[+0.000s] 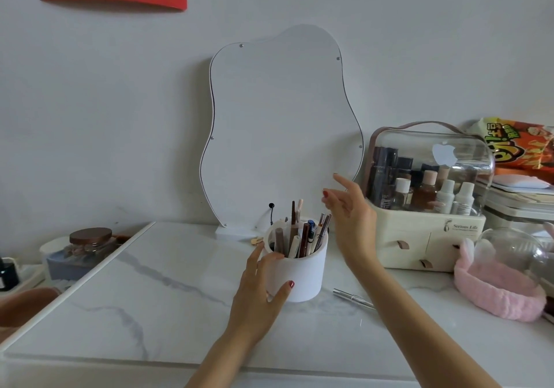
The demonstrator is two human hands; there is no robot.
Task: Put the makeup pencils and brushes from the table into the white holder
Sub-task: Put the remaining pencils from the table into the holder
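Observation:
A white cylindrical holder (305, 270) stands upright on the marble table (168, 306), in front of the mirror. Several makeup pencils and brushes (302, 234) stick up out of it. My left hand (263, 294) grips the holder's left side, thumb on its front wall and fingers at the rim. My right hand (350, 207) hovers just right of and above the holder, fingers spread, holding nothing. One silver pencil (353, 297) lies flat on the table to the right of the holder, partly hidden under my right forearm.
A wavy-edged mirror (281, 127) leans on the wall behind the holder. A cosmetics case with a clear lid (428, 207) stands at the right, a pink fluffy headband (497, 291) in front of it. A lidded jar (90, 237) sits at the left.

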